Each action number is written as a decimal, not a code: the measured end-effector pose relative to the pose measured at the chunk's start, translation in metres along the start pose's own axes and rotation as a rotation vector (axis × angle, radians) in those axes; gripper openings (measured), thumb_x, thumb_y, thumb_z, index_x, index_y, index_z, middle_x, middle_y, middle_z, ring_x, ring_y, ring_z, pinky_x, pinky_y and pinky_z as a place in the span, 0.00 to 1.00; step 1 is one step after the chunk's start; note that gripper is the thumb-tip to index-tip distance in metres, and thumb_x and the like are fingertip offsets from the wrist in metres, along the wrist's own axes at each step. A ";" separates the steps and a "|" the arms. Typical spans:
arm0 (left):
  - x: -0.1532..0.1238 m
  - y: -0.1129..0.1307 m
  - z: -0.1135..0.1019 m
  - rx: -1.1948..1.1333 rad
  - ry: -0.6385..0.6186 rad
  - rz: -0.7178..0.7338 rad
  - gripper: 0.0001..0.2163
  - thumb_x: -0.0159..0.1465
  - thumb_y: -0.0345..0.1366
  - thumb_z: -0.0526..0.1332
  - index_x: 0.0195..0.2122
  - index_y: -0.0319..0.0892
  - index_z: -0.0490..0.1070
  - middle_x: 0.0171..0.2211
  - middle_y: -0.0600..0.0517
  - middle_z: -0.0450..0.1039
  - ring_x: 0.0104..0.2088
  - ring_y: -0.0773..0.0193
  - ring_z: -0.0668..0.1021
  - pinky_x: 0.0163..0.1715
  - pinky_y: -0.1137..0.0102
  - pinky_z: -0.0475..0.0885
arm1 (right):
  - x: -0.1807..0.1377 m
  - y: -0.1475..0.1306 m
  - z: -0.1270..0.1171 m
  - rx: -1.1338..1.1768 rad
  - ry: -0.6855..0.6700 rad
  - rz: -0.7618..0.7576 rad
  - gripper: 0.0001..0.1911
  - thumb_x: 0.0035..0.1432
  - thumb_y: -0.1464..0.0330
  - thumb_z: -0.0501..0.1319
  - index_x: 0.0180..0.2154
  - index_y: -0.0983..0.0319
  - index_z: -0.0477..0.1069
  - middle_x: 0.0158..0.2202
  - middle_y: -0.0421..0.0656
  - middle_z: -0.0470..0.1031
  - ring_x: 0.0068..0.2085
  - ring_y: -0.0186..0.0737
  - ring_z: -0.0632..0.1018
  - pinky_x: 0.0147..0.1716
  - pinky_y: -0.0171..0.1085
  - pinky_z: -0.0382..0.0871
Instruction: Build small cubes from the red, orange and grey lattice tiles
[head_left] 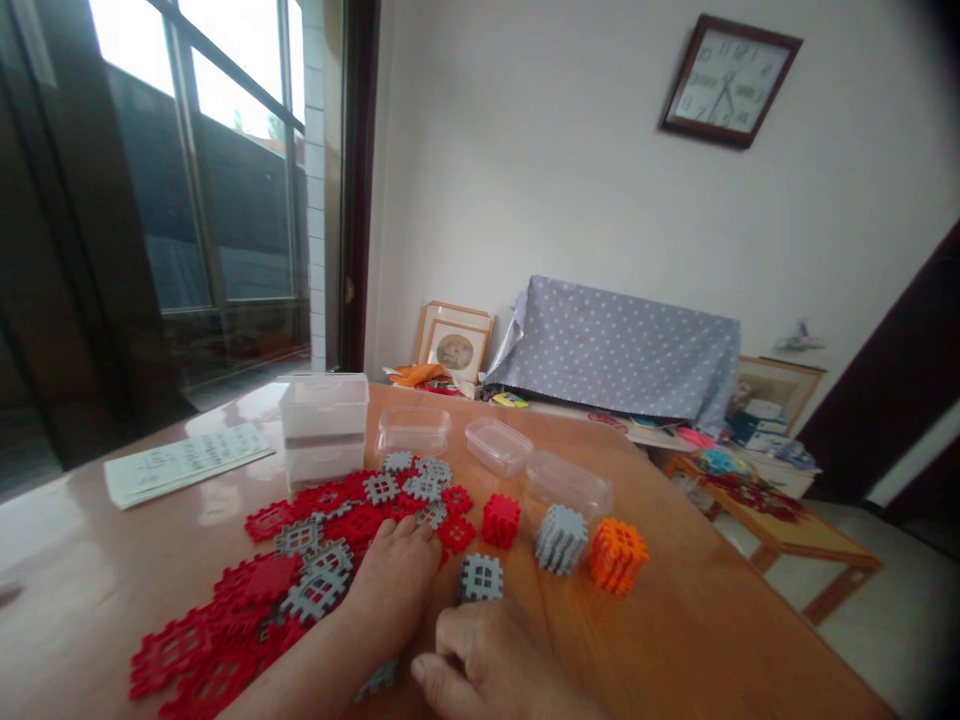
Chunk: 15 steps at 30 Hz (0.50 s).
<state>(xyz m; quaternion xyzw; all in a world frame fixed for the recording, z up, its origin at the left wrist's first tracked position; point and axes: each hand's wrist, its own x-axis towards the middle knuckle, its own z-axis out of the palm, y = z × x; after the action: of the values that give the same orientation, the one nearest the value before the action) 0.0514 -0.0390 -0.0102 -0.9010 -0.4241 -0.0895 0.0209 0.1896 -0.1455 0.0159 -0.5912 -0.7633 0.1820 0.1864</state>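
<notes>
My left hand (397, 570) lies palm down over a loose pile of red interlocking plastic tiles (356, 523) and grey interlocking tiles (319, 590). Its fingers are stretched forward and touch the pile's right part. Close on the right, my right hand (499, 660) is curled, its fingertips turned under and hidden. A grey window-patterned tile (481, 577) sits just beyond its knuckles; I cannot tell whether the fingers grip it. Farther right stand a red tile stack (501, 520), a grey tile stack (562, 540) and an orange tile stack (618, 556).
Behind the pile are a translucent box (325, 430) and several shallow clear plastic trays (498, 446). A pale sheet with writing (187, 463) lies at the table's left. Beyond the wooden table (712, 640), a low wooden stool (795, 530) holds more pieces.
</notes>
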 end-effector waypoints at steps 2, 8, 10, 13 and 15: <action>-0.001 0.000 0.000 -0.018 0.001 -0.026 0.16 0.65 0.27 0.50 0.39 0.39 0.79 0.44 0.39 0.77 0.49 0.43 0.74 0.50 0.50 0.63 | 0.000 0.000 0.000 0.003 -0.005 0.000 0.12 0.58 0.63 0.63 0.24 0.61 0.70 0.24 0.37 0.76 0.24 0.29 0.67 0.23 0.34 0.44; -0.004 -0.011 -0.005 -0.193 -0.002 -0.102 0.14 0.68 0.31 0.49 0.44 0.39 0.75 0.51 0.37 0.74 0.52 0.45 0.73 0.53 0.53 0.63 | 0.000 0.003 0.002 0.013 0.065 -0.042 0.14 0.58 0.62 0.63 0.24 0.61 0.65 0.23 0.35 0.73 0.25 0.29 0.66 0.25 0.33 0.46; -0.003 -0.017 -0.007 -0.303 0.038 -0.123 0.13 0.69 0.33 0.48 0.39 0.40 0.72 0.44 0.41 0.75 0.46 0.50 0.74 0.47 0.58 0.65 | 0.001 0.005 0.004 0.030 0.086 -0.049 0.14 0.58 0.63 0.63 0.24 0.61 0.64 0.23 0.35 0.72 0.25 0.29 0.66 0.25 0.33 0.46; -0.002 -0.024 -0.015 -0.622 0.089 -0.144 0.11 0.68 0.37 0.50 0.30 0.43 0.66 0.31 0.50 0.71 0.34 0.60 0.71 0.36 0.66 0.63 | 0.004 0.011 0.006 0.069 0.183 -0.063 0.14 0.59 0.65 0.62 0.24 0.61 0.63 0.24 0.36 0.70 0.27 0.30 0.67 0.26 0.33 0.49; -0.003 -0.025 -0.022 -0.959 0.059 -0.163 0.10 0.68 0.40 0.53 0.30 0.43 0.64 0.27 0.55 0.66 0.29 0.64 0.68 0.31 0.69 0.60 | 0.005 0.016 0.006 0.133 0.274 -0.048 0.14 0.62 0.64 0.60 0.25 0.60 0.64 0.25 0.36 0.70 0.28 0.32 0.69 0.28 0.33 0.53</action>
<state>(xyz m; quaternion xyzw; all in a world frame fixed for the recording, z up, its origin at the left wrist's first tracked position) 0.0269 -0.0281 0.0103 -0.7699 -0.4035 -0.3015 -0.3918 0.1983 -0.1373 0.0033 -0.5785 -0.7308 0.1451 0.3319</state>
